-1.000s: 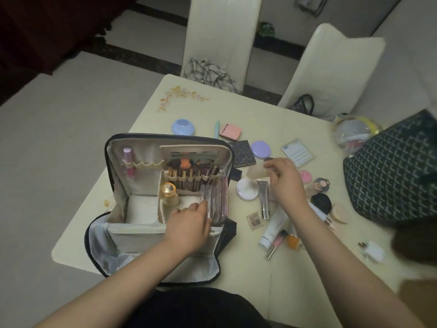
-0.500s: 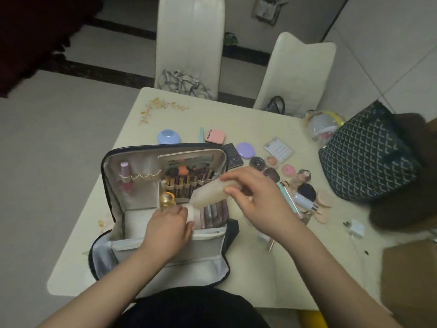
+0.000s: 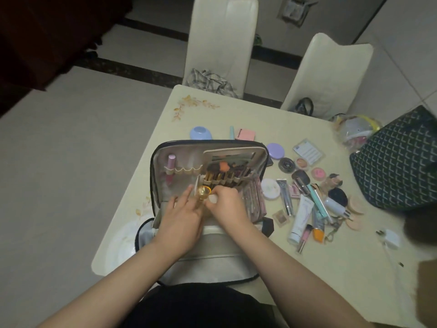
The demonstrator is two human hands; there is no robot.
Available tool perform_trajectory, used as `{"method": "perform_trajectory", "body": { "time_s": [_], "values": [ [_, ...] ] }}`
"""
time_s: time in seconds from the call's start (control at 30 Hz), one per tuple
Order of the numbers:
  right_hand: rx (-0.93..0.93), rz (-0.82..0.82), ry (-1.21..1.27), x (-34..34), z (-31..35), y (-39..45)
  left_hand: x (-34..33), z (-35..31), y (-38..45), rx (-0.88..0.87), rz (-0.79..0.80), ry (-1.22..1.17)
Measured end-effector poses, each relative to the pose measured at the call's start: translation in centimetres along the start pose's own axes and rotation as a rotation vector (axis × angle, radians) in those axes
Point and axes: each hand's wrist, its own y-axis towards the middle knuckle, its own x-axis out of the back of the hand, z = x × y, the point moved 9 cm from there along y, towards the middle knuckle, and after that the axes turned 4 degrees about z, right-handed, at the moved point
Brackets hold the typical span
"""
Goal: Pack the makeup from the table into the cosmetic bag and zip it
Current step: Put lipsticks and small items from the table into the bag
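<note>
There is only one view — a wide camera worn on the person's head. It looks forward and down from above the near edge of the desk (image 3: 267, 110). The two forearms reach in from the bottom, close to the lens. Two white chairs (image 3: 221, 41) and the floor show at the top — far off.

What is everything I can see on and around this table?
cosmetic bag: one, dark outside, pale lining, open at table's near edge
brushes: several, in bag's loops
gold-capped bottle: one, inside bag
loose makeup: many pieces, mixed colours, right of bag
patterned bag: one, dark, table's right
table: one, cream
chairs: two, white, beyond table
left hand: in bag
right hand: holds pale bottle
</note>
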Motion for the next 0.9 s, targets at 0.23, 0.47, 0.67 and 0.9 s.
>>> {"method": "perform_trajectory", "body": {
  "time_s": [0.23, 0.47, 0.67, 0.9],
  "values": [
    [-0.076, 0.051, 0.183, -2.0, -1.0, 0.2, -1.3, -0.1, 0.0, 0.013, 0.049, 0.024],
    [-0.072, 0.106, 0.256, -1.9, -1.8, -0.2, -1.2, -0.6, 0.1, -0.006, 0.006, 0.038],
    [-0.084, 0.112, 0.277, -1.5, -2.3, -0.9, -0.5, -1.2, 0.5, 0.021, -0.01, 0.097],
    [-0.037, -0.214, 0.496, 7.7, -6.9, -3.5, 0.3, -4.7, 2.1, -0.079, 0.001, -0.006]
  ]
}}
